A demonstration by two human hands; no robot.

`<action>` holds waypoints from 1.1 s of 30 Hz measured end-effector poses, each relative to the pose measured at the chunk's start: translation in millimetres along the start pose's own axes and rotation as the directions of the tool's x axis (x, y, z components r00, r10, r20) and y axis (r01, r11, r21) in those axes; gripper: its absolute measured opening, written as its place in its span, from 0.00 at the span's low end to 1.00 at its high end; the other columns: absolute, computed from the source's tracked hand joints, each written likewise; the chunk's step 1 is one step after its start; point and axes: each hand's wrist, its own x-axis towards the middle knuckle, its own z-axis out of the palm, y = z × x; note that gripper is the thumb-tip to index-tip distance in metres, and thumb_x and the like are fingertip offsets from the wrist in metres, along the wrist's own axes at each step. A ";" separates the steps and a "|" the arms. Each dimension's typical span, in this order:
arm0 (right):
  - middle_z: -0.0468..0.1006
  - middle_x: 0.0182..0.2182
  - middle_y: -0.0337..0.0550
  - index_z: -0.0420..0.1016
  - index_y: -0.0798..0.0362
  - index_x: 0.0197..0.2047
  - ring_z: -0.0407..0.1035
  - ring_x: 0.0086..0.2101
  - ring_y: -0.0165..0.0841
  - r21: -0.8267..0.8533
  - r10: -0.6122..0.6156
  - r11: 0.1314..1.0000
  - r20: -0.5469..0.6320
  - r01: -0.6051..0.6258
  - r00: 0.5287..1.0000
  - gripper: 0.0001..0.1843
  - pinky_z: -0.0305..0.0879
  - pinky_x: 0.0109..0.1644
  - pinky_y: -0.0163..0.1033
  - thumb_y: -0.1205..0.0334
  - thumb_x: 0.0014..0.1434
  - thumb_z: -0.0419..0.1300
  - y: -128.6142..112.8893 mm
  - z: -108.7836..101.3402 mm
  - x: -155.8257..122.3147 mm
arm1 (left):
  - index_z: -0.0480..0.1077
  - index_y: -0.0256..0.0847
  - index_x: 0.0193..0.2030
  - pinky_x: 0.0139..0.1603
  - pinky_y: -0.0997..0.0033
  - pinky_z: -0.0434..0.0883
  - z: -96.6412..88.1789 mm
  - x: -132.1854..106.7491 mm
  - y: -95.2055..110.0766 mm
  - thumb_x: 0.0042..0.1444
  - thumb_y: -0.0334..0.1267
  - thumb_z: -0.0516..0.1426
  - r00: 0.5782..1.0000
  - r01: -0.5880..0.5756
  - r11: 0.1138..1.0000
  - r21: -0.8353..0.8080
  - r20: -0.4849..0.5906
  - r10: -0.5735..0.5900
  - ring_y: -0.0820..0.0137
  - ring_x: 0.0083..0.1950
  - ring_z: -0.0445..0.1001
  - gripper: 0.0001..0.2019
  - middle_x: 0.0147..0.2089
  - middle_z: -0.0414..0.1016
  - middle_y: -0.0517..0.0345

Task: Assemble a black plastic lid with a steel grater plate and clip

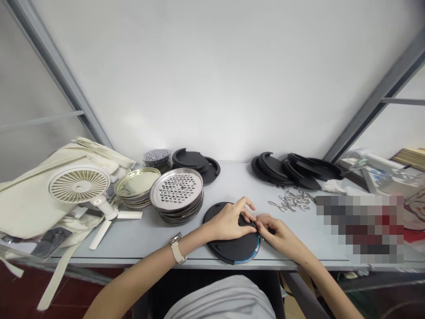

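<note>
Black disc (232, 246) lies flat at the tabletop (146, 239) front edge. Left hand (229, 221) pinches its right rim; right hand (277, 232) pinches a small metal clip (255, 225) against it. Looks like clip-fitting, mid-step; seating needs fine fingertip alignment.

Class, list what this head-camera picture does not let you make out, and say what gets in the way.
1. Head view: what the left hand and right hand pinch at the black disc: too small, covered by fingertips.
2. Head view: things at the right of the table: hidden by a pixelated patch.
3. Head view: grey pieces in the tub: too small to identify.
</note>
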 end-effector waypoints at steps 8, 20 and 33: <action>0.60 0.22 0.35 0.57 0.51 0.22 0.58 0.27 0.31 -0.002 -0.001 1.000 -0.009 0.001 1.000 0.20 0.57 0.32 0.36 0.54 0.64 0.48 -0.1 -1.0 -0.2 | 0.61 0.43 0.46 0.42 0.72 0.70 0.6 -0.2 -1.6 0.46 0.31 0.63 1.000 0.001 0.999 -0.034 -0.003 -0.001 0.71 0.39 0.76 0.21 0.40 0.79 0.57; 0.54 0.22 0.33 0.50 0.50 0.23 0.53 0.25 0.30 0.023 0.017 1.000 0.008 -0.017 1.000 0.21 0.54 0.31 0.35 0.51 0.65 0.45 -5.2 -3.2 0.0 | 0.60 0.43 0.46 0.41 0.72 0.69 -2.5 0.9 -3.2 0.49 0.29 0.59 0.999 0.000 1.000 -0.027 -0.035 -0.001 0.71 0.39 0.75 0.18 0.39 0.78 0.57; 0.64 0.25 0.36 0.63 0.52 0.28 0.60 0.29 0.32 0.019 0.004 1.000 -0.002 -0.004 1.000 0.19 0.58 0.35 0.36 0.52 0.67 0.46 0.9 0.5 0.4 | 0.64 0.41 0.43 0.41 0.72 0.69 -2.3 1.0 -3.9 0.48 0.33 0.62 0.999 -0.034 0.999 0.026 -0.009 0.034 0.71 0.39 0.72 0.15 0.44 0.72 0.57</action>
